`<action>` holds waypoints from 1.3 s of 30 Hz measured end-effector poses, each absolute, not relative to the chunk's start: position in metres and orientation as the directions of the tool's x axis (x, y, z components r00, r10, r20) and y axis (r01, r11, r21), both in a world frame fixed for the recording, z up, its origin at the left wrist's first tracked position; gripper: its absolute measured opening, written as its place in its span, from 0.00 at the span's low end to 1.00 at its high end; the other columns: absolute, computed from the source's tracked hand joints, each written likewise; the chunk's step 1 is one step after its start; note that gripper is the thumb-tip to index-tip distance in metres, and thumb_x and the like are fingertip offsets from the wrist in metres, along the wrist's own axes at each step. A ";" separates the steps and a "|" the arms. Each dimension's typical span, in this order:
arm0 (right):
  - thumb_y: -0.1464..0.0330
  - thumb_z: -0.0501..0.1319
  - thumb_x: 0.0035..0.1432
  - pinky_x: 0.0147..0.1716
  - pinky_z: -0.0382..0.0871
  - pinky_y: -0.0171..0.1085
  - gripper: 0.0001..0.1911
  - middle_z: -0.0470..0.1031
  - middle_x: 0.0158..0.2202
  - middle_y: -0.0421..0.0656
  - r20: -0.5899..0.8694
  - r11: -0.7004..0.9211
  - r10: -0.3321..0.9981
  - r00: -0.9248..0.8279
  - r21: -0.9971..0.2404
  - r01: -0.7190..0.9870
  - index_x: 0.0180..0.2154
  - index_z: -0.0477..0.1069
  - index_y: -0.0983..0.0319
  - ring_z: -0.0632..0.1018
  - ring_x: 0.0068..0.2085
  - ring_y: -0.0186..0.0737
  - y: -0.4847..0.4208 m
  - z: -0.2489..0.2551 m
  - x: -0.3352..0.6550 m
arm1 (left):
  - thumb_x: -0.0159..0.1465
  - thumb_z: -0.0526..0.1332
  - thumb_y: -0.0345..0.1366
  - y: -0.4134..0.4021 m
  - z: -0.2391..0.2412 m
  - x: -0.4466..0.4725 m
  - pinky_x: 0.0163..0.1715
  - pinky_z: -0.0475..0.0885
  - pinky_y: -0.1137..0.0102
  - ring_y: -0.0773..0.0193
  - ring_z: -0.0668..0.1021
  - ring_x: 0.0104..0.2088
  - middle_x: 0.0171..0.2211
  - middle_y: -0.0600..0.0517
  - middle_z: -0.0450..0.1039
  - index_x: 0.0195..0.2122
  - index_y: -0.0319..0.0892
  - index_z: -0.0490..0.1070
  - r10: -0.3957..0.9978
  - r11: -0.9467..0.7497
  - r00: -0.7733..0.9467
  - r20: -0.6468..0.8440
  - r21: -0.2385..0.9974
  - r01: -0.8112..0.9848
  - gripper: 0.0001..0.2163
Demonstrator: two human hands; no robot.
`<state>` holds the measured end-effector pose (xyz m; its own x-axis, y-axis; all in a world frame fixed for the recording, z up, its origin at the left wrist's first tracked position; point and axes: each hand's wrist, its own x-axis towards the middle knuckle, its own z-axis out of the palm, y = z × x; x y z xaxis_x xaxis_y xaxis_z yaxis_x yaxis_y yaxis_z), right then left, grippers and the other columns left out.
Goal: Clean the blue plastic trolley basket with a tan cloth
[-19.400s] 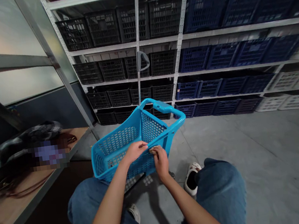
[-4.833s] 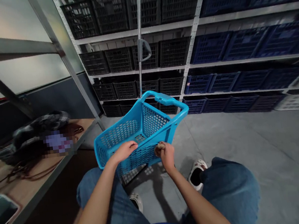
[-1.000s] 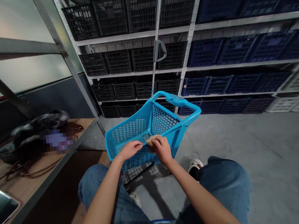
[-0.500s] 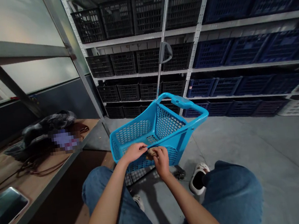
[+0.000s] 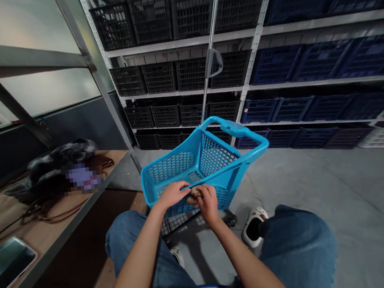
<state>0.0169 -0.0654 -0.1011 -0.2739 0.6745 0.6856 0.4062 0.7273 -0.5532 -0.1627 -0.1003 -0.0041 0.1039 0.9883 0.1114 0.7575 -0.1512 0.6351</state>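
A light-blue plastic basket cart (image 5: 215, 160) with mesh walls stands on the grey floor in front of my knees, its long metal pull handle (image 5: 212, 58) rising toward the shelves. My left hand (image 5: 172, 194) grips the near rim of the basket, fingers curled over the edge. My right hand (image 5: 206, 202) is closed on a small brownish thing, perhaps a cloth, pressed against the outside of the near wall just below the rim. The two hands almost touch.
Metal shelving (image 5: 251, 34) ahead holds several black, dark-blue and white crates. At left a wooden bench (image 5: 11, 224) carries a dark bundle of cloth (image 5: 53, 167), a cord and a phone (image 5: 6, 264). A white shoe (image 5: 254, 225) rests near the cart's wheel.
The right hand has slid a little down the near wall of the basket from the rim. The cart and left hand have hardly shifted; the view tipped slightly.
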 end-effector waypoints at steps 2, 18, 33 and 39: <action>0.76 0.52 0.57 0.47 0.66 0.45 0.16 0.71 0.44 0.46 0.684 0.761 0.641 -0.348 -0.511 0.399 0.45 0.69 0.59 0.69 0.47 0.45 -0.069 -0.117 0.018 | 0.63 0.57 0.42 -0.101 -0.003 -0.161 0.48 0.69 0.69 0.58 0.77 0.48 0.48 0.50 0.77 0.48 0.44 0.75 0.989 -0.148 0.100 0.111 0.624 0.767 0.15; 0.76 0.52 0.57 0.47 0.66 0.45 0.15 0.70 0.43 0.46 0.696 0.735 0.663 -0.276 -0.536 0.416 0.44 0.70 0.59 0.69 0.46 0.45 -0.064 -0.115 0.025 | 0.63 0.56 0.42 -0.103 0.000 -0.158 0.49 0.68 0.69 0.57 0.77 0.48 0.48 0.51 0.77 0.48 0.46 0.75 0.990 -0.133 0.083 0.110 0.592 0.795 0.15; 0.78 0.51 0.48 0.46 0.67 0.45 0.17 0.67 0.41 0.46 0.679 0.680 0.716 -0.162 -0.626 0.382 0.38 0.70 0.59 0.68 0.45 0.44 -0.055 -0.093 0.028 | 0.63 0.56 0.41 -0.103 -0.001 -0.160 0.49 0.68 0.68 0.57 0.77 0.48 0.48 0.52 0.77 0.48 0.46 0.75 0.992 -0.114 0.067 0.103 0.577 0.809 0.15; 0.79 0.51 0.45 0.47 0.66 0.46 0.18 0.60 0.43 0.45 0.648 0.559 0.759 0.065 -0.700 0.445 0.37 0.70 0.59 0.66 0.45 0.43 -0.063 -0.125 0.035 | 0.64 0.56 0.42 -0.103 -0.001 -0.156 0.47 0.68 0.68 0.56 0.77 0.47 0.48 0.52 0.77 0.48 0.47 0.75 0.992 -0.115 0.066 0.106 0.556 0.823 0.15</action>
<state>0.0345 -0.0630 -0.1255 0.0653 0.7589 0.6480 0.4445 0.5592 -0.6997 -0.1559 -0.1034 -0.0006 0.0663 0.9921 0.1064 0.8230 -0.1147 0.5564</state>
